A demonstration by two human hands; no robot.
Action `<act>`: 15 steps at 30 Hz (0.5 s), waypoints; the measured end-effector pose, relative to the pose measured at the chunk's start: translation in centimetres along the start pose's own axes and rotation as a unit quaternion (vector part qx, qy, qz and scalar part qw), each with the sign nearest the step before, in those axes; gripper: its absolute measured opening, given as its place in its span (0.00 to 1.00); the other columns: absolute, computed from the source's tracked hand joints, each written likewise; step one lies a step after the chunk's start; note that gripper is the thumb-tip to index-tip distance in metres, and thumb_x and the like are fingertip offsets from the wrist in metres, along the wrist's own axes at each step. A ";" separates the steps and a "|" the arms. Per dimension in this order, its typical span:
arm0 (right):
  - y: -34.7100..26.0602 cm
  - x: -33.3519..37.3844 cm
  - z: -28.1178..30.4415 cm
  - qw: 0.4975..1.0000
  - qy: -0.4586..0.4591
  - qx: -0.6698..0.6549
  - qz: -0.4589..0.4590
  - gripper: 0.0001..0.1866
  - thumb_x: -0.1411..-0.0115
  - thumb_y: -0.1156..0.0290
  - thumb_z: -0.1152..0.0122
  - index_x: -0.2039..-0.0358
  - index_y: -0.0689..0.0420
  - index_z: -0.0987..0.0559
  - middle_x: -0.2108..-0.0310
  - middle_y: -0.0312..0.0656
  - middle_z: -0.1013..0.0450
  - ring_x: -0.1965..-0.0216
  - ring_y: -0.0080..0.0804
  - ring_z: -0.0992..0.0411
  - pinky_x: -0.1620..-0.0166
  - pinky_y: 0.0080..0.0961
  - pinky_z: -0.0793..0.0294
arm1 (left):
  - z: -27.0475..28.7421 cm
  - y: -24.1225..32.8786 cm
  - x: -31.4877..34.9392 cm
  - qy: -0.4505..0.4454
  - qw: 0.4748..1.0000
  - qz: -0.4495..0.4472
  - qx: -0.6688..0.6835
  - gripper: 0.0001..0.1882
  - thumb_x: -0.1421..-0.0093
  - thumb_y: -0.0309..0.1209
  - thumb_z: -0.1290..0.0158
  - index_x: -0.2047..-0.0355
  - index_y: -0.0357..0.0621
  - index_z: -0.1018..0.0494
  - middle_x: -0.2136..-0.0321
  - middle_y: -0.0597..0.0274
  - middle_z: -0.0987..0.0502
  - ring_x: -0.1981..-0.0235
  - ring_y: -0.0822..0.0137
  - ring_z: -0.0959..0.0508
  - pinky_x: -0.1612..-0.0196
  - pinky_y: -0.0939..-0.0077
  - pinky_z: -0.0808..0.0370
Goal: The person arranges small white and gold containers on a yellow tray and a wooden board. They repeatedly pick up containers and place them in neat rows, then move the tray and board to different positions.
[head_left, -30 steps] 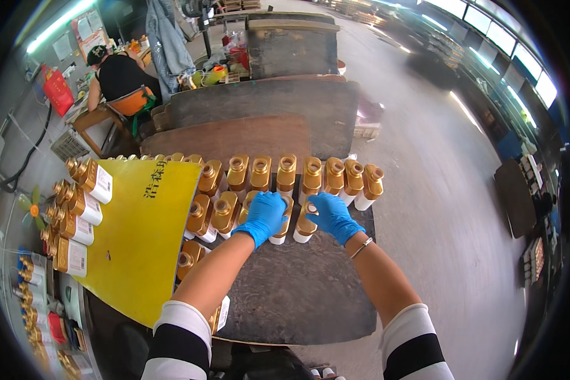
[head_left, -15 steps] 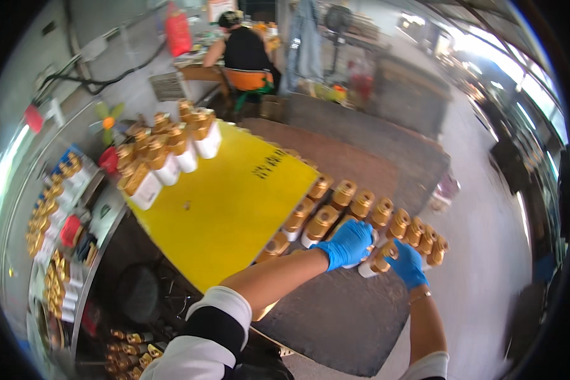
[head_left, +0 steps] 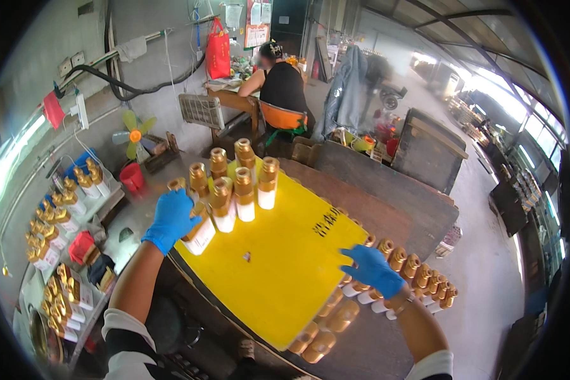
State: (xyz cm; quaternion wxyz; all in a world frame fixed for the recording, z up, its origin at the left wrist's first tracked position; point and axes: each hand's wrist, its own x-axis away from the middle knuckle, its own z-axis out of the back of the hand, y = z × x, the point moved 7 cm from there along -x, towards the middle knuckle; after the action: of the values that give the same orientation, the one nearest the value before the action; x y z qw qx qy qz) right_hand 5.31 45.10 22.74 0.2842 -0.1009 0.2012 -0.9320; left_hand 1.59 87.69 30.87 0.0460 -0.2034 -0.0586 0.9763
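My left hand (head_left: 173,218), in a blue glove, curls around a brass-coloured fitting with a white lower body (head_left: 199,233) at the near left of a standing group. This group, with more such fittings (head_left: 244,193) behind and to the right, stands on a yellow board (head_left: 278,259) with dark lettering. The exact grip is partly hidden by the glove. My right hand (head_left: 375,269), also blue-gloved, hovers over the board's right edge with fingers apart and nothing in them. Rows of similar fittings (head_left: 411,266) stand beyond and beside it, on the dark table surface.
More fittings (head_left: 63,218) line a bench along the left wall, near a red bucket (head_left: 132,177) and a small yellow-bladed fan (head_left: 135,135). A co-worker (head_left: 284,85) sits on an orange chair at the back. Dark panels (head_left: 380,177) stand behind the table.
My left hand has moved from the right-hand rows over to the fittings at the board's left. My right hand has let go of a fitting and opened. The view has shifted.
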 end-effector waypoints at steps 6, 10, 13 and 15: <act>-20.2 -18.6 -2.1 0.979 0.088 0.050 0.179 0.26 0.42 0.56 0.42 0.46 0.54 0.30 0.59 0.50 0.27 0.61 0.47 0.27 0.57 0.38 0.27 | -5.4 -6.0 1.1 -0.145 0.985 -0.016 0.090 0.17 0.55 0.43 0.37 0.72 0.45 0.25 0.74 0.54 0.23 0.70 0.52 0.22 0.68 0.61 0.25; -23.4 -26.3 -3.9 0.975 0.132 0.079 0.159 0.25 0.44 0.53 0.40 0.53 0.57 0.27 0.69 0.47 0.24 0.70 0.44 0.24 0.66 0.33 0.24 | -5.7 -6.2 0.4 -0.101 0.976 -0.052 0.185 0.16 0.54 0.43 0.37 0.74 0.45 0.25 0.74 0.54 0.23 0.71 0.52 0.22 0.69 0.62 0.25; -25.6 -28.8 -5.0 0.980 0.080 0.125 0.129 0.20 0.47 0.51 0.38 0.67 0.56 0.23 0.72 0.45 0.23 0.69 0.40 0.24 0.67 0.31 0.24 | -5.3 -6.8 0.6 -0.116 0.967 -0.053 0.222 0.15 0.53 0.41 0.38 0.70 0.46 0.25 0.73 0.54 0.23 0.70 0.51 0.22 0.67 0.64 0.25; -25.3 -29.6 -5.4 0.983 0.075 0.131 0.101 0.18 0.47 0.52 0.38 0.69 0.56 0.24 0.72 0.44 0.23 0.70 0.40 0.24 0.68 0.31 0.24 | -4.0 -6.0 0.1 -0.127 0.969 -0.055 0.205 0.14 0.52 0.39 0.40 0.67 0.47 0.25 0.72 0.53 0.23 0.70 0.51 0.22 0.67 0.65 0.25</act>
State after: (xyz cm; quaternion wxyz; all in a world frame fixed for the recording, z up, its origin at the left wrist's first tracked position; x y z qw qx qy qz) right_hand 15.52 82.83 26.60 0.3720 0.0278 0.1076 -0.9216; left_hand 3.55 93.99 27.97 0.1322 -0.0603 0.1259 0.9813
